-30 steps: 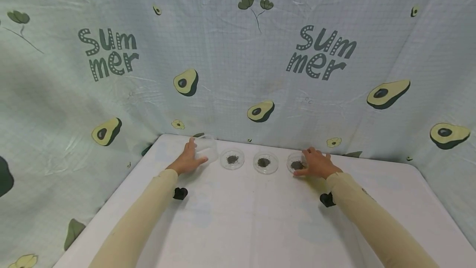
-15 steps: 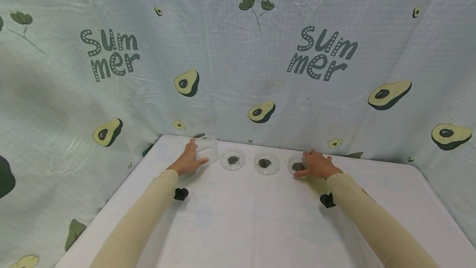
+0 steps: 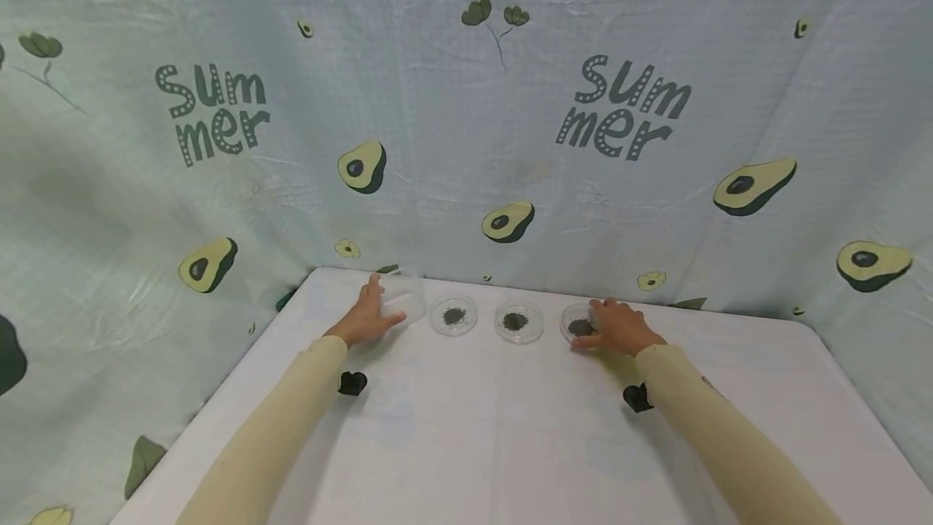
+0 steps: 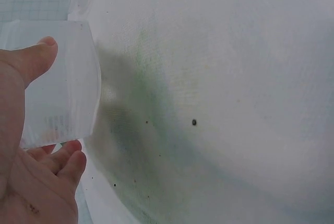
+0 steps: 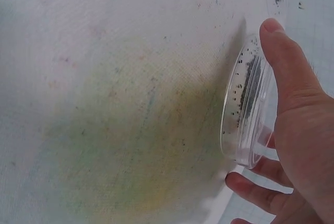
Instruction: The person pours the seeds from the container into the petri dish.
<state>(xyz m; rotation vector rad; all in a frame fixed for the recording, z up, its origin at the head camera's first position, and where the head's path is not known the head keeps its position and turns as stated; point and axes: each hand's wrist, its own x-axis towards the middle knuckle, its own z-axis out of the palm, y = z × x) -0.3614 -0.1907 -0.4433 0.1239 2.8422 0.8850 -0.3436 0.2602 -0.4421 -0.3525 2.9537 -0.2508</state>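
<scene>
At the table's far left, my left hand [image 3: 368,317] holds a translucent plastic box [image 3: 406,298] between thumb and fingers. In the left wrist view the thumb lies across the box's frosted face [image 4: 68,83], with fingertips [image 4: 75,166] at its lower edge. My right hand [image 3: 621,327] spans a clear petri dish [image 3: 568,317] with dark granules, thumb on one side and fingers on the other. The right wrist view has this petri dish [image 5: 245,104] edge-on, with dark specks on its clear wall. Two more petri dishes, a left one [image 3: 453,329] and a middle one [image 3: 519,336], stand between my hands, each with a small dark heap.
The white table [image 3: 452,436] has faint coloured stains and scattered dark specks. Close behind the dishes hangs a pale curtain [image 3: 430,177] printed with avocados and lettering. Black wrist mounts, left [image 3: 353,383] and right [image 3: 638,398], sit under the sleeves.
The head view has shifted slightly. Both hands, the box and the petri dishes stay in the same places on the table.
</scene>
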